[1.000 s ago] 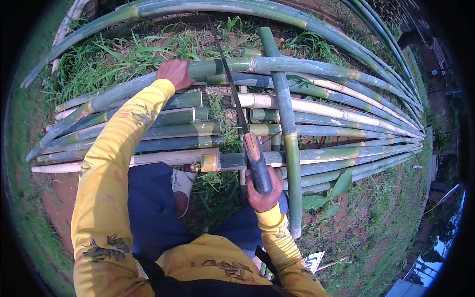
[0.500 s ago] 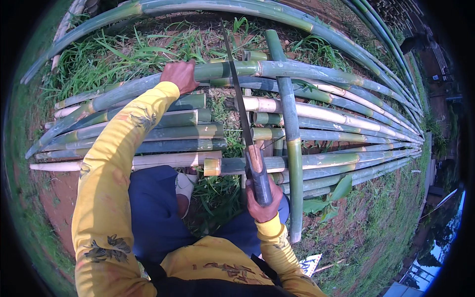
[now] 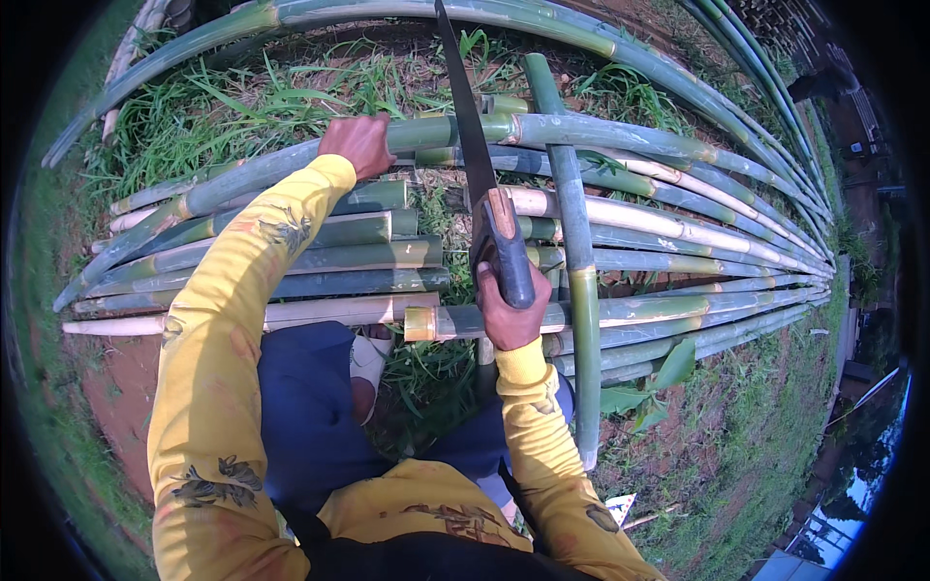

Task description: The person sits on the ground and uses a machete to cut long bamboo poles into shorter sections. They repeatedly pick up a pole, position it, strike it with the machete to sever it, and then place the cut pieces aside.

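A long green bamboo pole (image 3: 620, 133) lies crosswise over the others. My left hand (image 3: 358, 145) is wrapped round it, left of the saw. In my right hand (image 3: 514, 312) is the dark handle of a hand saw (image 3: 469, 121), its blade pointing away from me and crossing the pole near a joint. Whether the teeth have entered the pole cannot be made out. A shorter bamboo piece (image 3: 578, 228) lies across the poles just right of the saw.
Cut bamboo lengths (image 3: 358, 255) lie side by side at the left, and several long poles (image 3: 678, 315) fan out to the right. More poles (image 3: 387, 12) arch across the far side. Grass (image 3: 262, 107) and a green leaf (image 3: 675, 364) are around them.
My right hand has pushed the saw forward, away from me, so the blade reaches farther past the pole. My left hand keeps its hold in nearly the same place.
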